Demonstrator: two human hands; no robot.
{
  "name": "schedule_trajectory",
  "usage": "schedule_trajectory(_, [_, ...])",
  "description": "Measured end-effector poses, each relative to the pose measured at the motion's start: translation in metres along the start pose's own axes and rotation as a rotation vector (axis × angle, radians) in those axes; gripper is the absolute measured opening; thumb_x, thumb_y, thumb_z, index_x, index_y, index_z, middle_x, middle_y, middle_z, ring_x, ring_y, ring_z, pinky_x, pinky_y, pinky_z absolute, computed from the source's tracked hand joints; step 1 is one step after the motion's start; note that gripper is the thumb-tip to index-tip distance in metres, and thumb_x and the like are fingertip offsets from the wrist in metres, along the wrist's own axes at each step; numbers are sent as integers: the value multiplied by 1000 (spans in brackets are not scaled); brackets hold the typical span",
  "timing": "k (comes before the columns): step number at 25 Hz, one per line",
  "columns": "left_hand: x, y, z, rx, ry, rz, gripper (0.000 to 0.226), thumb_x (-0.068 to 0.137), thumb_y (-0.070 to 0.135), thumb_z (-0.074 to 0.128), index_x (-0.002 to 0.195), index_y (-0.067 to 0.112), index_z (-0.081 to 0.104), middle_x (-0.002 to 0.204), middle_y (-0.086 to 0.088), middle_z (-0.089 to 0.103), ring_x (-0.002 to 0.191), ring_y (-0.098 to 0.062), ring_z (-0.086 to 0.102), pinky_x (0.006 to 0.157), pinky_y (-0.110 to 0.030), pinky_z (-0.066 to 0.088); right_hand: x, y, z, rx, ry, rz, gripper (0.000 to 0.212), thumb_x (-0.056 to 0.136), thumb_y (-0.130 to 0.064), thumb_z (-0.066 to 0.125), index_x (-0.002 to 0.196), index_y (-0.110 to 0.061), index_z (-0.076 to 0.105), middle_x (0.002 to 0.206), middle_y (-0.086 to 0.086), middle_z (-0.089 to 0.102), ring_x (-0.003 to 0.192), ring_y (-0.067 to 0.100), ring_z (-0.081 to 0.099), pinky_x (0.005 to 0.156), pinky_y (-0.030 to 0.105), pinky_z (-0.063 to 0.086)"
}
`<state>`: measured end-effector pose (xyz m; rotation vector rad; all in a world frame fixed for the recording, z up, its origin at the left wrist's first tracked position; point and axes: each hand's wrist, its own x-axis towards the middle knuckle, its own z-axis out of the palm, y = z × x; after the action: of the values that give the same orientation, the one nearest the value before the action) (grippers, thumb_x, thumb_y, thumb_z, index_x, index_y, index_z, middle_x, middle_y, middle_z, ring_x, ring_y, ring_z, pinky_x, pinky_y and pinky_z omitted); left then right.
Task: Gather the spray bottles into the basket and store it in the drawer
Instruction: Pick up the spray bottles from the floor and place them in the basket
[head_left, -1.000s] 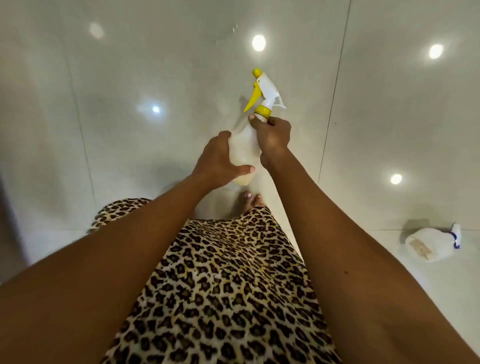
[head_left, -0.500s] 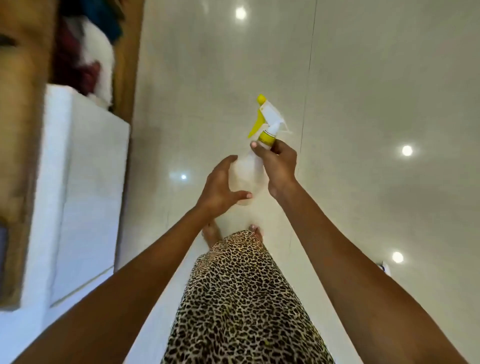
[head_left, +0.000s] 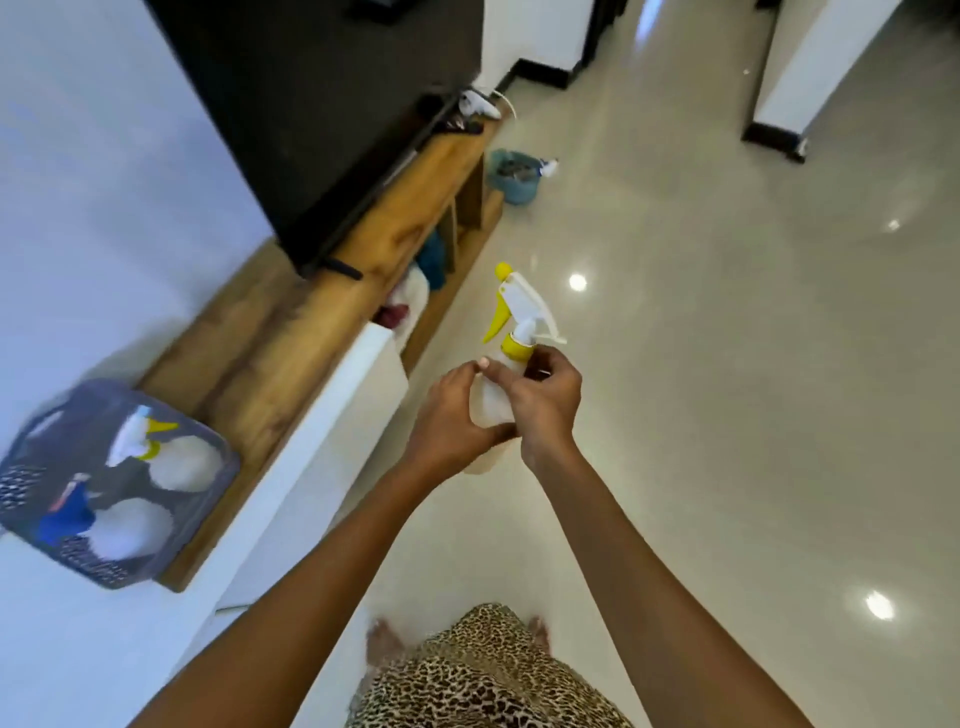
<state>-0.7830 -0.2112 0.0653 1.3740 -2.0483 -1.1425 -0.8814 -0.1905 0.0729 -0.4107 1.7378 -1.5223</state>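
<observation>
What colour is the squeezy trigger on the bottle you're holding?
Yellow. The trigger on the held spray bottle shows best in the head view.

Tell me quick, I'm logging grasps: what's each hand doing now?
Left hand: closed around the spray bottle body.
Right hand: closed on the same bottle, near its neck.

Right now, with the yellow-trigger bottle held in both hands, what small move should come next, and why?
Probably carry the spray bottle left toward the basket on the wooden cabinet top. The left hand and right hand both grip it above the floor, apart from the basket, which already holds two bottles and appears to have room along one side.
</observation>
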Motion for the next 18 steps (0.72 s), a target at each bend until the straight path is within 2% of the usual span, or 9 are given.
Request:
schedule_trajectory(2, [-9,-7,-38,-16,153,-29,56,64,31,77,115,18,57,111,-4,66,101,-18,60,84,-30,48,-22,-8,39,4,-57,-71,43,53,-17,88,88,-18,63,78,-6,68,72,7,67,64,16,55])
schedule_trajectory(4, [-24,-23,-75,-56,278,-65,47,66,27,76,110,19,61,106,-2,70,95,-15,63,77,-20,45,-46,-11,75,-29,-145,-122,46,50,-18,90,85,-20,61,80,-4,70,74,10,68,62,12,54])
schedule_trajectory(6, [-40,-47,-118,-74,351,-88,43,66,26,77,107,20,64,104,-2,71,92,-14,63,71,-16,40,-69,-13,111,-99,-279,-196,56,48,-20,91,93,-19,56,93,1,69,85,15,67,69,18,55])
schedule_trajectory(9, [-59,-89,-178,-14,419,-121,49,69,25,76,115,16,61,111,-8,68,102,-24,61,79,-23,41,-86,-28,155,-251,-480,-396,85,47,-19,91,117,-23,44,114,0,56,104,15,57,81,18,50])
schedule_trajectory(11, [-69,-114,-211,12,476,-194,51,73,23,73,120,12,57,115,-12,66,105,-27,59,80,-22,38,-88,-42,178,-436,-569,-611,97,49,-23,90,131,-18,38,127,5,50,116,17,49,93,26,44])
schedule_trajectory(13, [-79,-134,-235,-19,490,-237,48,77,20,70,121,10,54,116,-12,65,107,-28,58,83,-23,38,-92,-53,203,-696,-636,-905,95,55,-25,88,135,-15,38,136,9,46,125,22,44,101,33,42])
schedule_trajectory(15, [-86,-153,-256,-64,487,-270,43,80,16,66,120,9,53,115,-10,64,107,-27,58,85,-25,40,-101,-58,238,-918,-686,-1197,90,61,-20,85,138,-17,37,144,10,42,131,29,40,103,44,44])
schedule_trajectory(18, [-89,-175,-281,-94,474,-318,40,83,13,62,122,11,51,115,-6,61,104,-19,56,82,-23,36,-110,-58,295,-1120,-849,-1537,81,70,-4,76,139,-23,36,151,10,32,140,34,28,106,48,38])
